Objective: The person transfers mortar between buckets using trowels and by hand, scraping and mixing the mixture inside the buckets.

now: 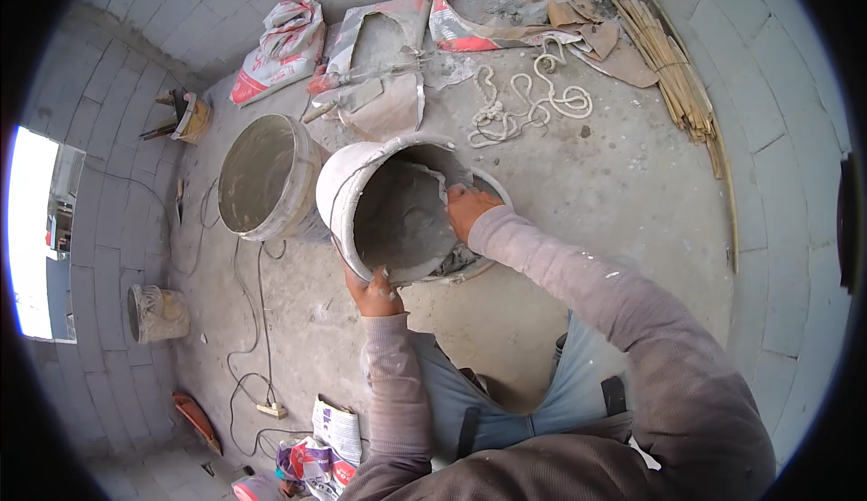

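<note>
A white bucket [341, 180] is tilted on its side over a second bucket [495, 187], whose rim shows behind and below it. Wet grey mortar [417, 221] lies inside the tilted bucket. My left hand [375, 292] grips its lower rim, thumb over the edge. At the opposite side of the mouth, my right hand [470, 209] is closed at the rim of the tilted bucket; what its fingers hold, if anything, is hidden. More mortar shows in the lower bucket, beneath my right hand.
Left of the buckets stands a large bucket [262, 176]. Opened cement bags [379, 41] and a rope [533, 108] lie beyond. Bamboo sticks [673, 72] lean at the right wall. A small bucket [161, 313] and cables [257, 320] are at the left.
</note>
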The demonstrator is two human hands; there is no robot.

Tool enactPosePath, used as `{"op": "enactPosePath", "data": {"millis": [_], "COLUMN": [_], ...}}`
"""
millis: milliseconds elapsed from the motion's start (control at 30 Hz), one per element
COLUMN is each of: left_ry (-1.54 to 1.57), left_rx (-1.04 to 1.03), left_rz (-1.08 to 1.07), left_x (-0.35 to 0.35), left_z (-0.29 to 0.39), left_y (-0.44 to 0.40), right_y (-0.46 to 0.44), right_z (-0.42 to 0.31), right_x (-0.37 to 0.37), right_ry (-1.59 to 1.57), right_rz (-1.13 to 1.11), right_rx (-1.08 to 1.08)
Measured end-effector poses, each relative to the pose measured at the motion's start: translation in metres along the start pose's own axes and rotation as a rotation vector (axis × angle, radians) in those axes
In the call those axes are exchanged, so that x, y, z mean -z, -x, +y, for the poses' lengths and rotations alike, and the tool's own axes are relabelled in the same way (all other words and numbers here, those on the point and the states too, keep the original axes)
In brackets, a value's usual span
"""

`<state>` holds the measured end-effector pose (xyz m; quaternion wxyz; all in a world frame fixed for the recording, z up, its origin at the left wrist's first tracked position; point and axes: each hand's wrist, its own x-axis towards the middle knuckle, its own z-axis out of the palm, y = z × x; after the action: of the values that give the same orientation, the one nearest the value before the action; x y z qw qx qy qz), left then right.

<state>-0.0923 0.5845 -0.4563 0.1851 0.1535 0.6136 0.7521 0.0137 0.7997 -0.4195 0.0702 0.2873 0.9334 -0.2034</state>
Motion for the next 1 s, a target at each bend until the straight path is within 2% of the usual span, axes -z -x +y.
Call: {"op": "enactPosePath", "data": {"millis": [33, 100, 200, 233, 300, 333, 400, 533, 633, 700, 733, 767, 833, 900, 933, 1000], "left_ry": [-0.006, -0.010, -0.163, -0.117, -0.072, -0.067, -0.087, -0.048, 0.025, -0.069, -0.097, -0.178, -0.253, -0.289, -0.304, -0.322], "left_rx": [-0.011, -0.024, -0.214, -0.182, -0.090, -0.035, -0.066, -0.054, 0.006, -0.075, -0.103, -0.248, -0.394, -0.378, -0.370, -0.352], "left_rz": [-0.012, -0.022, -0.095, -0.097, -0.082, -0.063, -0.083, -0.058, -0.014, -0.050, -0.058, -0.103, -0.138, -0.090, -0.066, -0.020], "left_x": [-0.003, -0.013, -0.030, -0.027, -0.010, -0.004, -0.001, 0.002, 0.025, 0.018, 0.011, -0.008, -0.018, -0.011, -0.008, -0.008], "left_z": [0.005, 0.015, 0.033, 0.031, 0.021, 0.018, 0.013, 0.011, -0.006, -0.001, 0.004, 0.025, 0.034, 0.022, 0.015, 0.009], "left_y": [0.001, 0.005, 0.007, 0.005, 0.004, 0.002, 0.000, -0.001, -0.003, -0.005, -0.005, -0.004, -0.007, -0.016, -0.021, -0.027], "right_y": [0.002, 0.010, 0.002, 0.001, 0.003, 0.004, 0.002, -0.015, -0.011, -0.006, -0.006, -0.006, -0.004, 0.005, 0.014, 0.033], "right_z": [0.002, 0.006, 0.023, 0.020, 0.012, 0.011, 0.014, 0.028, 0.027, 0.027, 0.030, 0.033, 0.039, 0.048, 0.051, 0.055], "right_x": [0.000, -0.002, -0.044, -0.044, -0.049, -0.052, -0.061, -0.087, -0.083, -0.061, -0.058, -0.055, -0.046, -0.031, -0.016, 0.009], "right_ry": [0.001, -0.173, -0.269, -0.268, -0.541, -0.545, -0.630, -0.552, -0.682, -0.775, -0.765, -0.784, -0.790, -0.794, -0.781, -0.565], "right_rz": [0.000, -0.180, -0.168, -0.171, -0.336, -0.336, -0.325, -0.338, -0.375, -0.525, -0.530, -0.560, -0.593, -0.654, -0.655, -0.462], "right_rx": [0.006, -0.014, -0.042, -0.041, -0.165, -0.166, -0.184, -0.029, 0.042, 0.032, 0.034, 0.083, 0.133, 0.106, 0.103, 0.023]}}
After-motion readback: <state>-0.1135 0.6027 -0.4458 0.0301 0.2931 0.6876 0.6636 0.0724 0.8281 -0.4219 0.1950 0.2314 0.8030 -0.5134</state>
